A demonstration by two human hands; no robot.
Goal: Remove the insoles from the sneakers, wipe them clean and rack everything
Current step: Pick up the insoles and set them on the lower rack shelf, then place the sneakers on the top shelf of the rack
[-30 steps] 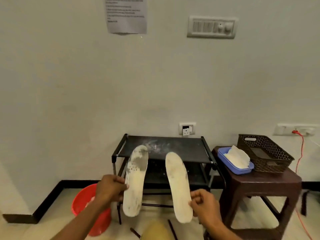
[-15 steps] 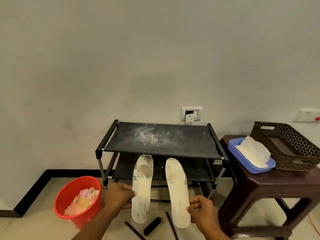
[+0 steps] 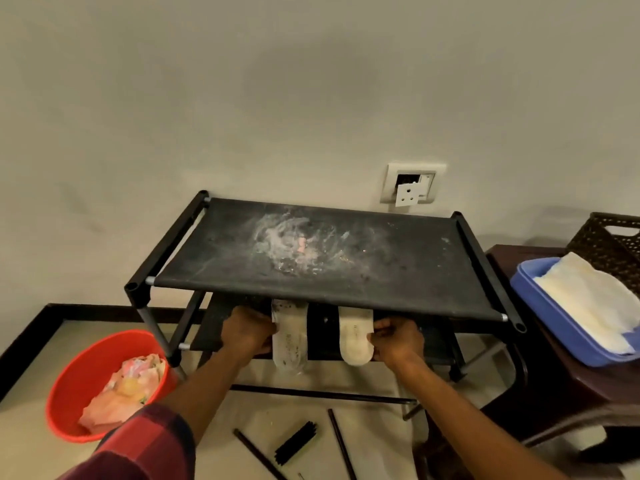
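Two white, stained insoles lie side by side on the lower shelf of the black rack [image 3: 481,265]. Their front halves are hidden under the dusty top shelf. My left hand [image 3: 247,329] grips the left insole [image 3: 290,341] at its outer edge. My right hand [image 3: 398,341] pinches the right insole [image 3: 355,342] at its outer edge. The heels of both insoles stick out past the lower shelf's front edge. No sneakers are in view.
A red bucket [image 3: 74,386] with crumpled cloths stands on the floor at the left. At the right, a brown stool [image 3: 554,386] carries a blue tray [image 3: 540,303] with white wipes and a dark basket [image 3: 602,242]. A black brush [image 3: 296,443] and thin rods lie on the floor.
Both hands carried the insoles down and forward from in front of the rack onto its lower shelf. The view tilted down and moved closer.
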